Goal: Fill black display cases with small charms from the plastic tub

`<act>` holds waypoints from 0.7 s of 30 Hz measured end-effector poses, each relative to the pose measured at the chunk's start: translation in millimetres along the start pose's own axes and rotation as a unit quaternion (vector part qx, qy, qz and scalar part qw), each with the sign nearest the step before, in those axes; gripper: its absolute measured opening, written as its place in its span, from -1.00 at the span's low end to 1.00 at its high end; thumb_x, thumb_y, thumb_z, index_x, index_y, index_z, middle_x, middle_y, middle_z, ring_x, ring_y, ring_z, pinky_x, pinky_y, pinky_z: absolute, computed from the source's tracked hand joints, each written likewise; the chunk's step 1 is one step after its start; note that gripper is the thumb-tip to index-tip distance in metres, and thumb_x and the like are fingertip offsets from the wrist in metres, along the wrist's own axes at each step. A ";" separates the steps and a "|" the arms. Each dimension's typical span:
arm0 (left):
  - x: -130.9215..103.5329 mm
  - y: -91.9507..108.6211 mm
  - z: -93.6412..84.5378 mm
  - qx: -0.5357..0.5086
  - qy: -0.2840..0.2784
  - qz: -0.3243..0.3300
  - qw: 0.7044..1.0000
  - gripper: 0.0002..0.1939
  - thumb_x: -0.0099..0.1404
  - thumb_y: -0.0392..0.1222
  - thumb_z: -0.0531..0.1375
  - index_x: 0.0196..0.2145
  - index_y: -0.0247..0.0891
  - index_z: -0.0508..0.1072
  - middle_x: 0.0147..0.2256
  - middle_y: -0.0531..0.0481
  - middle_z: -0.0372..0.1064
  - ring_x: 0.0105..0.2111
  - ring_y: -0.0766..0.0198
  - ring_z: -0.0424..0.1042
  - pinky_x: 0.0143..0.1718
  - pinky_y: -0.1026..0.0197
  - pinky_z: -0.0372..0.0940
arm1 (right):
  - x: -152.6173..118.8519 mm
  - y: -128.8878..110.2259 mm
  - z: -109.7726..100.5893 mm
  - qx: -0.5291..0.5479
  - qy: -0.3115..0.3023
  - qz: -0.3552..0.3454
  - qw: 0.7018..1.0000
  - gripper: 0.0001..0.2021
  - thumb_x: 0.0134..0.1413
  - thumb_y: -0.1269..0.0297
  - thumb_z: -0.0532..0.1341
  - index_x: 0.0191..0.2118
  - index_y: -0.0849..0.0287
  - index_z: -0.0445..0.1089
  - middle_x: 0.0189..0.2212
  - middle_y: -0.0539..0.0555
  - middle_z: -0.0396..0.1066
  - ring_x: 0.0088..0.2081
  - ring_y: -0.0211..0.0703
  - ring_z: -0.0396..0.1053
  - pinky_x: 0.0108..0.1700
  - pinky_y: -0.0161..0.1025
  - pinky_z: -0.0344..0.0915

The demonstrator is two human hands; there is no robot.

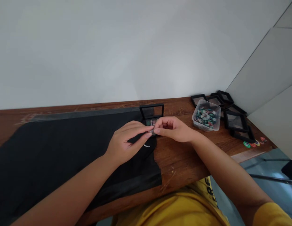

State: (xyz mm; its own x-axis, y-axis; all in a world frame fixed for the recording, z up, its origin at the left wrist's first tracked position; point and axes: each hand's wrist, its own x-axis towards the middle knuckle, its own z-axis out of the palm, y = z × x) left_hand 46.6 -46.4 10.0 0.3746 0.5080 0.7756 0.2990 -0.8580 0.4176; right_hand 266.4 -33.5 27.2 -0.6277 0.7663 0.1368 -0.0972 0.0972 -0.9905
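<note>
My left hand (pixel 125 141) and my right hand (pixel 175 128) meet over a small black case (pixel 151 110) whose framed, see-through lid stands raised. Small coloured pieces (pixel 152 122) show inside the case, partly covered by my fingers. The thumb and fingers of my left hand come together at the case's front left. My right hand is closed in a pinch, its tips almost touching the left fingertips. Whatever lies between the fingers is too small and hidden to make out. Under my left hand lies a black cloth (pixel 66 150) with a small white mark.
To the right stands a clear plastic tub (pixel 199 124) of green, red and pale small pieces. Several black frames (pixel 236 121) are stacked behind and beside it. Round coloured stickers (pixel 246 144) lie near the right edge of the wooden table (pixel 176 157). A white wall rises behind.
</note>
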 end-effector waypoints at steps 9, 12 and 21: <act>-0.9 0.1 1.5 -0.039 -0.016 -0.014 0.999 -0.93 0.34 -0.21 0.40 -0.20 -0.13 0.64 -0.33 0.08 0.66 -0.32 0.28 0.57 -0.25 0.22 0.50 | -2.5 -7.5 2.3 0.055 -0.015 0.020 0.998 -0.76 0.22 0.13 0.38 -0.30 0.19 0.42 -0.45 -0.09 0.36 -0.46 -0.37 0.15 -0.42 -0.36 0.11; -2.1 1.6 3.1 -0.058 -0.020 -0.014 0.998 -0.97 0.35 -0.19 0.39 -0.26 -0.15 0.62 -0.36 0.08 0.64 -0.35 0.29 0.56 -0.26 0.22 0.49 | -3.4 -9.0 3.5 0.068 -0.037 0.020 0.997 -0.71 0.22 0.07 0.38 -0.30 0.19 0.40 -0.49 -0.11 0.31 -0.50 -0.38 0.08 -0.49 -0.37 0.03; -2.7 4.7 4.0 -0.079 -0.012 0.003 0.997 -0.94 0.35 -0.21 0.39 -0.27 -0.16 0.58 -0.36 0.06 0.61 -0.35 0.29 0.55 -0.25 0.19 0.49 | -1.6 -5.3 2.2 0.066 -0.047 -0.016 0.997 -0.73 0.22 0.09 0.40 -0.26 0.20 0.45 -0.49 -0.12 0.32 -0.46 -0.38 0.18 -0.41 -0.38 0.14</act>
State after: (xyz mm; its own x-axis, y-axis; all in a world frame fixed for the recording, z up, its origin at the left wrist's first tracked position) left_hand 50.5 -51.5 7.9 0.3974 0.5023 0.7679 0.1555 -0.8616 0.4832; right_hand 266.2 -36.6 32.3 -0.6909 0.7013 0.1753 -0.2152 0.0320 -0.9761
